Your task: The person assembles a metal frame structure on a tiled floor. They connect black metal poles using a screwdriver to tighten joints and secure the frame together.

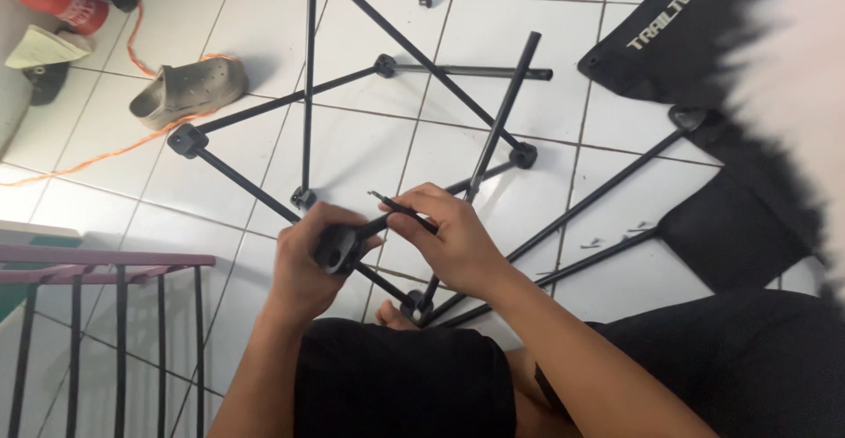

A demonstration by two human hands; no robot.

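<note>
1. Black plastic hub [337, 249] sat clenched in the left hand [308, 266], low centre, above the person's lap.
2. Right hand [453, 240] pinched a thin black rod [403, 210], its near end angled toward the hub; grip closed on it.
3. Step looked like seating rod into hub; that calls for lining the rod end up with the socket.
4. Linked black poles [308, 86] lay spread across the white tiled floor [352, 152].
5. Far left: grey clog [189, 90], orange cable [106, 152]. Right: black fabric seat [669, 37].
</note>
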